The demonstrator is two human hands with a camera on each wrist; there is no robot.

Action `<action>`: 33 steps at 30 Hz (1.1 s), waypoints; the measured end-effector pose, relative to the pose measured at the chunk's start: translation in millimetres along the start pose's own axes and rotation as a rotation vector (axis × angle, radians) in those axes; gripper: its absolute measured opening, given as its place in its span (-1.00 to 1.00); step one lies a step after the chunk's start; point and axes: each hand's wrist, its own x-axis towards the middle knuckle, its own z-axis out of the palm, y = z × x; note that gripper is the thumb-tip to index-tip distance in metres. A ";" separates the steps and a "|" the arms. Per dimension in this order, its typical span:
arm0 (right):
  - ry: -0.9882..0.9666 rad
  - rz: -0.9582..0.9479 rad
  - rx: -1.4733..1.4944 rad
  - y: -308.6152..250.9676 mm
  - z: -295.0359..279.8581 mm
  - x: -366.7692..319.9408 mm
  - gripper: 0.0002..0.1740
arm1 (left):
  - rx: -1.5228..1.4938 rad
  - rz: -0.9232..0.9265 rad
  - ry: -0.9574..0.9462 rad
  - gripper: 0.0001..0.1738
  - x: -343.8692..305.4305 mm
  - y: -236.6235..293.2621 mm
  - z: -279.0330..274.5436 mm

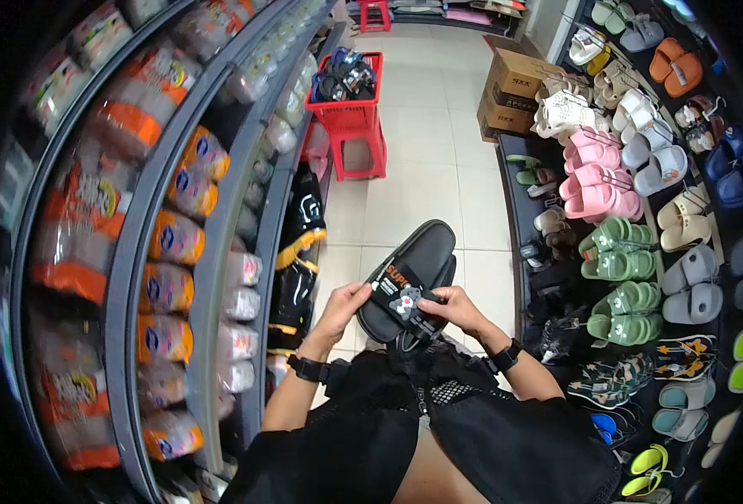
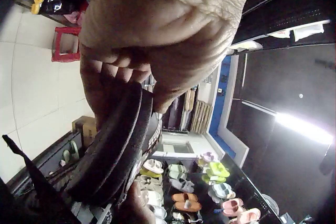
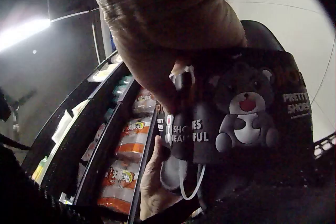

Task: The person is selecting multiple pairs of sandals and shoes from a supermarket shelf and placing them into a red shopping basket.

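Observation:
A pair of black slide sandals (image 1: pixel 433 244), stacked together, is held up in front of the body in the head view. The left hand (image 1: pixel 343 308) grips their left side, thumb on the strap. From the right, the right hand (image 1: pixel 462 311) pinches the strap with its thumb near a grey bear figure (image 1: pixel 406 304). In the left wrist view the left hand (image 2: pixel 157 24) has its fingers curled behind the layered soles (image 2: pixel 113 153). The right wrist view shows the bear print (image 3: pixel 245 108) close up below the right hand (image 3: pixel 168 24), and a pale loop (image 3: pixel 192 184) hanging by the straps.
Shelves of packaged goods (image 1: pixel 167 294) line the left side. A rack of paired slippers (image 1: pixel 626 244) runs along the right. Ahead on the tiled floor (image 1: pixel 416 189) are a red basket (image 1: pixel 343 109) on a red stool (image 1: pixel 359 151) and stacked cardboard boxes (image 1: pixel 512 88).

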 end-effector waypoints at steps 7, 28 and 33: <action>0.017 -0.057 -0.009 -39.4 -54.0 137.9 -0.76 | -0.014 0.032 0.025 -0.67 135.9 45.6 -43.4; 0.221 -0.149 0.059 -202.8 -294.8 458.1 -0.70 | 0.450 0.099 0.009 -0.61 557.1 232.1 -92.4; 0.447 -0.160 0.079 -216.2 -339.9 477.0 -0.75 | 0.918 0.182 -0.279 -0.66 670.6 266.1 -119.8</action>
